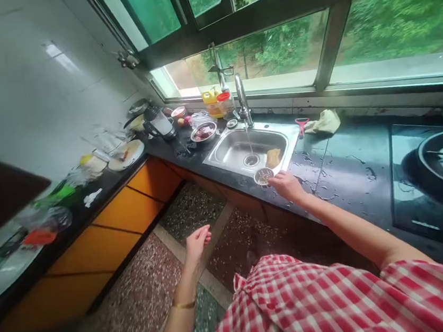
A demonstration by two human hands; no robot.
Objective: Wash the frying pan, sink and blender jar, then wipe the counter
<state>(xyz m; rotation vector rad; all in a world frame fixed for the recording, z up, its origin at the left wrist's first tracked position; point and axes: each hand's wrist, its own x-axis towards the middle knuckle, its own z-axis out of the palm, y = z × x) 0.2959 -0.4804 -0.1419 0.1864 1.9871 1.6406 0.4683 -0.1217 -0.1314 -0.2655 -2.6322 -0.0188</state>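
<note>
Orange cabinet doors (130, 208) fill the lower left. At lower centre the left hand (197, 242) hangs loosely curled, holding nothing. At centre, 1 small metal strainer (263, 176) sits on the sink (225, 167) rim. The right hand (285, 185) touches its edge with its fingertips; I cannot tell whether it grips.
</note>
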